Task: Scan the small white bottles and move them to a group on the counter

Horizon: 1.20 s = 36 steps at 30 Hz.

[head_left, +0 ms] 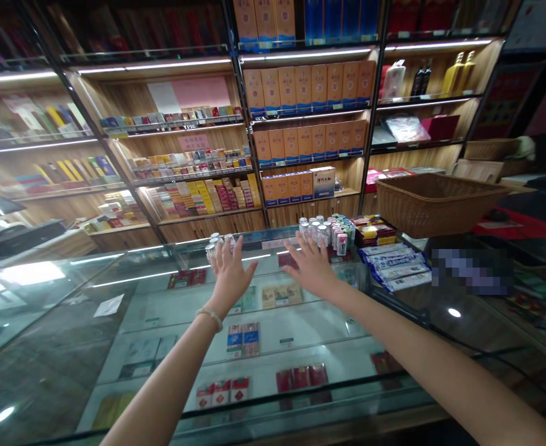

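Note:
Both arms reach out over a glass display counter (pixel 273 347). My left hand (pixel 230 275), with a pale bracelet on the wrist, has its fingers spread and holds nothing. Just behind its fingertips stands a small group of white-topped cans (pixel 214 240), partly hidden by the hand. My right hand (pixel 313 266) is also spread and holds nothing. Beyond its fingers, several silver-white cans (pixel 317 229) stand beside pink and green ones (pixel 342 243). Whether either hand touches the glass or the cans, I cannot tell.
Right of the cans lie red and gold packs (pixel 372 232), blue-white packets (pixel 396 266) and a wicker basket (pixel 440 201). A dark cable (pixel 398 303) crosses the counter. Packs show under the glass. Stocked shelves (pixel 307 114) line the wall behind. A paper slip (pixel 109 305) is at left.

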Each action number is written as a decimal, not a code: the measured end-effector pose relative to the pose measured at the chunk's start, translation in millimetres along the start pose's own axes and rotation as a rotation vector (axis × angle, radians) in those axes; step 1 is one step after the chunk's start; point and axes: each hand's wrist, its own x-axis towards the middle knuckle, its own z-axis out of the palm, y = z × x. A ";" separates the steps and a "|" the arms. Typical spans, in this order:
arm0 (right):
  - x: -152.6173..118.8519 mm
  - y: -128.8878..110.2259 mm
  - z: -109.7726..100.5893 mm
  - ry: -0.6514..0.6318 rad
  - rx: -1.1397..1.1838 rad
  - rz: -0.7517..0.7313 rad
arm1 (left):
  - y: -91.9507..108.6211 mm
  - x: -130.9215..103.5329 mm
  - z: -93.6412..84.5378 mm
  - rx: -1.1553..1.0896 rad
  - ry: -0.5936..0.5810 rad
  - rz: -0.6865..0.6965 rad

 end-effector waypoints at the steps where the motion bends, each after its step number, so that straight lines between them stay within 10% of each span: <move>1: -4.5 6.5 -3.8 0.000 -0.006 0.016 | 7.8 -2.0 1.7 -0.008 -0.020 0.005; 16: -44.2 69.3 -29.7 0.006 -0.133 0.013 | 78.2 -31.1 21.6 0.011 -0.090 0.168; 36: -82.4 96.0 -22.4 -0.055 -0.237 -0.073 | 77.0 -67.4 46.3 0.094 -0.072 0.379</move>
